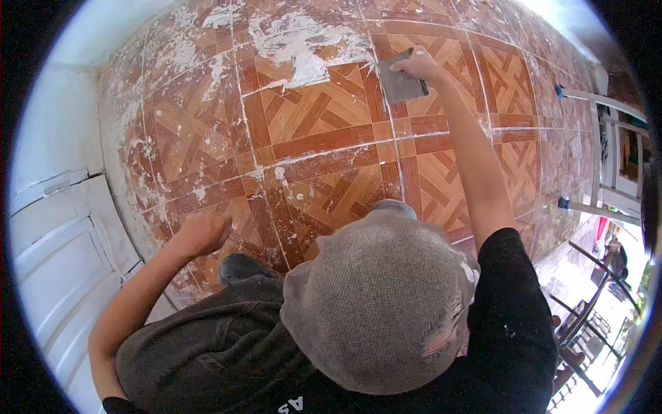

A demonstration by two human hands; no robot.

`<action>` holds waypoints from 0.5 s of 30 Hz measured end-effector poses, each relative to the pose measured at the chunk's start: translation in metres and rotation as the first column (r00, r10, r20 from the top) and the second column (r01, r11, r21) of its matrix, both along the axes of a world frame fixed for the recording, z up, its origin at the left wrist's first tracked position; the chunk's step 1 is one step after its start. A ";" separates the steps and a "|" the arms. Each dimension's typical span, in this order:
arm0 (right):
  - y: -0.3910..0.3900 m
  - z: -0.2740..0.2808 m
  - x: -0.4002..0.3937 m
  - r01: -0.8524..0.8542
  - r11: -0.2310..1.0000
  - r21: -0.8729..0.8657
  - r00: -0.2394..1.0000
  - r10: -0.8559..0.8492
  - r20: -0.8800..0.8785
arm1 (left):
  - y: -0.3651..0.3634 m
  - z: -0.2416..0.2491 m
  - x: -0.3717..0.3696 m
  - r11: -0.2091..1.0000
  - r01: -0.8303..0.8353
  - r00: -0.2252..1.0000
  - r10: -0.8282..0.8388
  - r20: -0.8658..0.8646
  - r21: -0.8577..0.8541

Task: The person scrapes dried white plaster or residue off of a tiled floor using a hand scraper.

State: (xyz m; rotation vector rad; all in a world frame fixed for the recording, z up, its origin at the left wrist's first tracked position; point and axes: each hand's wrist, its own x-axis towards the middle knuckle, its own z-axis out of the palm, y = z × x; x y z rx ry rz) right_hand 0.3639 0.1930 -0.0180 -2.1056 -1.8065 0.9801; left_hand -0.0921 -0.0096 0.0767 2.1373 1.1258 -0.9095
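My right hand (419, 65) is stretched out far to the front over the tiled floor, closed around a flat, grey, wide-bladed scraper (402, 84). The scraper lies over a wood-patterned tile near a white joint line. Left of it, a thick patch of white residue (308, 67) covers part of the tiles. My left hand (205, 233) is closed in a loose fist above speckled tiles (189, 134), near my left knee; no object shows in it.
A white panelled door (62, 252) and a pale wall stand on the left. At the right are a white metal frame (592, 138) with blue-wrapped feet and dark furniture (586, 314) beyond. A grey cap (386, 303) fills the lower middle.
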 end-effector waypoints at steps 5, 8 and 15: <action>0.009 -0.014 0.002 0.034 0.988 0.150 0.999 -0.040 0.034 | -0.004 0.002 0.000 0.998 -0.002 1.000 0.000 -0.027 -0.060; 0.016 -0.008 0.007 0.062 0.995 0.083 0.998 -0.060 -0.033 | -0.005 -0.005 -0.006 0.998 -0.004 1.000 0.004 -0.003 -0.062; 0.006 0.015 0.001 0.126 0.991 -0.034 0.979 -0.130 -0.155 | -0.003 0.000 0.000 1.000 0.010 0.999 -0.009 0.032 -0.005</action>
